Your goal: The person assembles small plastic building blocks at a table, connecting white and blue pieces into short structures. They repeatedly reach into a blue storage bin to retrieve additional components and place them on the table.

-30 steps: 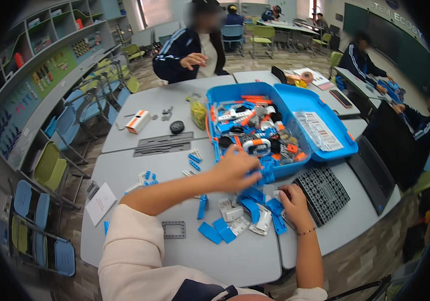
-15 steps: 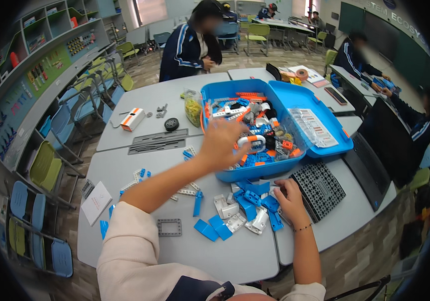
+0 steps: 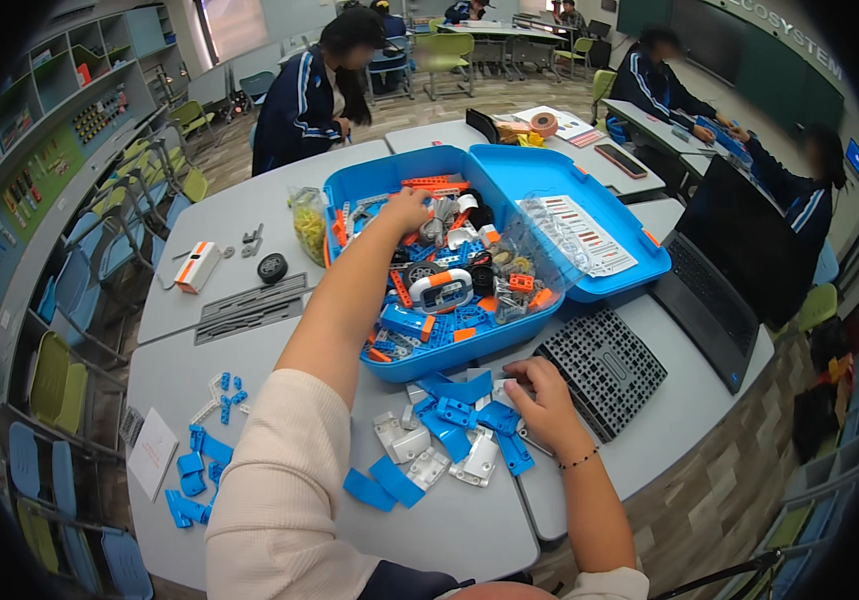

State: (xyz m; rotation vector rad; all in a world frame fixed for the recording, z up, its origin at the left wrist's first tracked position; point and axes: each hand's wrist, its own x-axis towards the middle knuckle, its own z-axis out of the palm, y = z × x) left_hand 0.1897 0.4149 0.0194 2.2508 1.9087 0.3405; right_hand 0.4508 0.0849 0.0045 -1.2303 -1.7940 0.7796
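My left hand (image 3: 408,209) reaches into the blue storage box (image 3: 411,372), among the building pieces in its far left part. Its fingertips are partly hidden there, so whether they grip a piece cannot be told. Nearer me in the box lie a white-and-orange rounded frame (image 3: 443,291) and a black wheel (image 3: 422,273). My right hand (image 3: 546,408) rests at the right edge of a pile of blue panels (image 3: 446,432) and white curved panels (image 3: 429,466). Its fingers are loosely bent, thumb apart, with no piece visible in them.
Right of the pile is a black grid-patterned tray (image 3: 605,370), then an open laptop (image 3: 704,295). The box's lid (image 3: 639,250) lies opened rightward. Left are grey beams (image 3: 249,309), a loose wheel (image 3: 272,268), a white-orange block (image 3: 197,267) and a booklet (image 3: 152,453). Another person (image 3: 299,105) stands across the table.
My left hand has gone from above the box's near part to down among the pieces in its far left part. My right hand stays by the pile. The whole view has swung right.
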